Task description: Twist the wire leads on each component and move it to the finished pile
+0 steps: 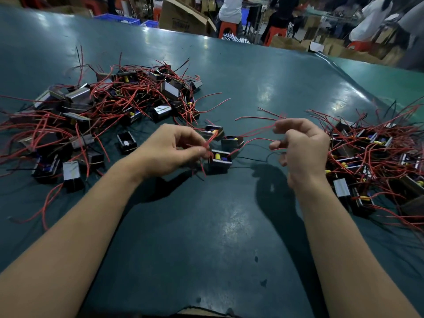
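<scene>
Between two piles, the left hand (pixel 171 149) pinches a red wire (pixel 210 140) — a small box (pixel 219 159) sits just right of its fingertips — the right hand (pixel 302 150) pinches another wire (pixel 257 131).

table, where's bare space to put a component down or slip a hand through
The green table is bare in front, between the two forearms, and across the far middle beyond the three loose components. A narrower lane runs between the left pile and the right pile. Both sides are crowded with boxes and tangled red wires.
</scene>
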The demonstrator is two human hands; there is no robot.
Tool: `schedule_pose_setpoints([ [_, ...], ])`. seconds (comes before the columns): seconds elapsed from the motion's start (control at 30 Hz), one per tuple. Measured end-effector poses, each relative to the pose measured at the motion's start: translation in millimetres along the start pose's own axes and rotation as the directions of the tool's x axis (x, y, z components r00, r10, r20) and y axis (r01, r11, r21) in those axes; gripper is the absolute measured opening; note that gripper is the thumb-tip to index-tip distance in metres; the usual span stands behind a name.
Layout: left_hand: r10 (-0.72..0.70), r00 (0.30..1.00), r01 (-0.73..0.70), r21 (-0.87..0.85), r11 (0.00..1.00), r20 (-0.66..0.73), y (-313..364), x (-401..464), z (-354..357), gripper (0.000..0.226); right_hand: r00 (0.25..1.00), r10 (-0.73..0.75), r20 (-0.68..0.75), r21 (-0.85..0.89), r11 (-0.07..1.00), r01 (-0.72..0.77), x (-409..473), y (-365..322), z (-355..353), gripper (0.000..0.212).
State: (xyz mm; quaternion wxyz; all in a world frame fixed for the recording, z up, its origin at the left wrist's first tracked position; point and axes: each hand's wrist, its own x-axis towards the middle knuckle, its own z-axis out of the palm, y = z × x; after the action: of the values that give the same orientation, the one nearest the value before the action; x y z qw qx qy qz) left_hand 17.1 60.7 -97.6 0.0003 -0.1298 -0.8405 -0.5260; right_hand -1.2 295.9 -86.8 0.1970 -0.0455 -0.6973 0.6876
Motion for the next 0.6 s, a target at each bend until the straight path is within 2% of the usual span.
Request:
schedule_pose_setpoints([
  [0.07, -0.021, 0.998, 0.019, 0.030, 0.999, 0.054, -0.8, -1.0, 1.9, 0.015, 0.996, -0.042, 0.075, -0.138, 0.989, 0.053, 0.3, 5.7, 5.1, 0.028],
  [0.13, -0.023, 0.999, 0.024, -0.020, 1.000, 0.036, -0.5, -0.3, 4.1, 0.016, 0.973, -0.062, 0.224, -0.288, 0.949, 0.127, -2.2, 13.9, 8.2, 0.019],
  [0.2, -0.035, 0.999, 0.032, -0.107, 0.994, -0.034, -0.1, 3.0, 4.2, 0.016, 0.905, -0.084, 0.418, -0.532, 0.784, 0.318, -5.8, 22.2, 9.8, 0.045],
  [0.27, -0.082, 0.976, 0.059, -0.115, 0.992, -0.204, -4.4, 7.2, 1.6, 0.020, 0.863, -0.084, 0.498, -0.647, 0.626, 0.434, -10.0, 28.8, 14.8, 0.054],
  [0.3, -0.096, 0.940, 0.081, -0.060, 0.995, -0.328, -7.7, 9.0, -1.5, 0.020, 0.873, -0.107, 0.476, -0.650, 0.626, 0.431, -11.8, 29.7, 17.3, 0.050],
  [0.37, -0.040, 0.809, 0.170, 0.168, 0.971, -0.586, -13.8, 9.5, -9.0, 0.019, 0.910, -0.188, 0.370, -0.583, 0.716, 0.385, -14.0, 27.6, 19.1, 0.031],
  [0.43, 0.063, 0.706, 0.318, 0.395, 0.862, -0.706, -19.9, 7.8, -15.1, 0.020, 0.933, -0.262, 0.248, -0.505, 0.786, 0.356, -15.4, 22.5, 17.1, 0.013],
  [0.5, 0.123, 0.692, 0.429, 0.543, 0.722, -0.711, -21.9, 6.0, -15.3, 0.034, 0.932, -0.326, 0.159, -0.466, 0.807, 0.362, -15.3, 18.2, 12.6, 0.008],
  [0.53, 0.190, 0.694, 0.410, 0.598, 0.689, -0.695, -19.8, 5.2, -13.8, 0.040, 0.929, -0.347, 0.129, -0.447, 0.816, 0.367, -15.4, 16.0, 10.7, 0.007],
  [0.57, 0.303, 0.699, 0.313, 0.658, 0.685, -0.648, -15.5, 5.0, -11.2, 0.040, 0.927, -0.361, 0.105, -0.428, 0.825, 0.370, -15.3, 14.0, 9.3, 0.007],
  [0.6, 0.437, 0.705, 0.143, 0.716, 0.684, -0.559, -10.3, 4.6, -7.8, 0.035, 0.926, -0.367, 0.086, -0.401, 0.838, 0.370, -15.1, 12.6, 8.3, 0.007],
])
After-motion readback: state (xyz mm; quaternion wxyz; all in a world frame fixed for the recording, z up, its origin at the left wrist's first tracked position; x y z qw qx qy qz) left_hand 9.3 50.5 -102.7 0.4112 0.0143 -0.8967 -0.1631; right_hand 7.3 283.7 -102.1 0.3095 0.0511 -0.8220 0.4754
